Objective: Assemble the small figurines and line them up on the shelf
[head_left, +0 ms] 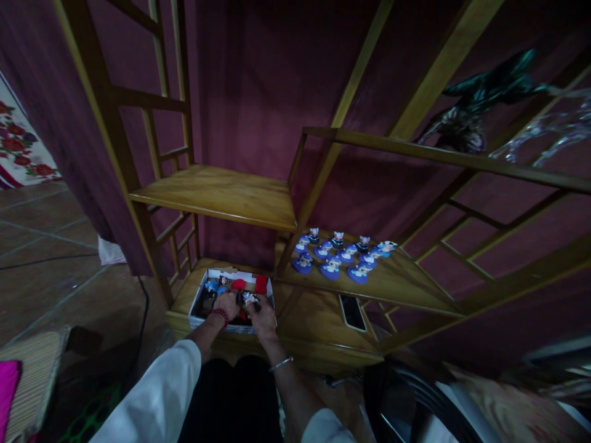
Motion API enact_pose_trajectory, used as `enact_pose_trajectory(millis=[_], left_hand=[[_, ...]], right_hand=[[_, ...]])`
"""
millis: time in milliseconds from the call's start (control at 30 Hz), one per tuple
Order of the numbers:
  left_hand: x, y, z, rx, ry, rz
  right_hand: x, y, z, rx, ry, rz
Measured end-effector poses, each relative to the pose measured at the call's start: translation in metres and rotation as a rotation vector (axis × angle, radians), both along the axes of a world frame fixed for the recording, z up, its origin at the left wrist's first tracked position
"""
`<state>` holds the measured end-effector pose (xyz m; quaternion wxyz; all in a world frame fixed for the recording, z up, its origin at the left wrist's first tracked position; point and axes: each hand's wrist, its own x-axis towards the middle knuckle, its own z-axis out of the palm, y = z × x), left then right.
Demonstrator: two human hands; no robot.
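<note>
Currently, the right hand (262, 317) pinches a small figurine (250, 298) over the box (240, 328); just beside it, the left hand (227, 303) reaches into that box (whether it grips anything, I cannot tell). Purple-based figurines (330, 267) stand on a shelf (409, 282) to the right of both hands.

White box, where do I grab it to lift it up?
I'd take the box by its two short end walls, coming from left and right at once: it's a long rectangle lying flat, and those upright walls face each other.
</note>
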<state>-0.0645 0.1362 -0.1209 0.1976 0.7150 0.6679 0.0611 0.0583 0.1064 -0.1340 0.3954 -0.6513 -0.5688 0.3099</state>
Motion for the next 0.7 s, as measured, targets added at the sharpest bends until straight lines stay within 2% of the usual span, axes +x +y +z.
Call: enact_pose_trajectory(millis=[233,533,700], left_hand=[[0.002,-0.012,0.006,0.017,-0.033,0.016],[0.004,-0.025,0.021,0.020,-0.076,0.049],[0.005,-0.033,0.022,0.023,-0.089,0.063]], right_hand=[[-0.003,-0.009,0.013,0.031,-0.006,0.004],[-0.005,-0.018,0.020,0.055,0.023,-0.017],[-0.003,-0.023,0.024,0.085,0.023,-0.035]])
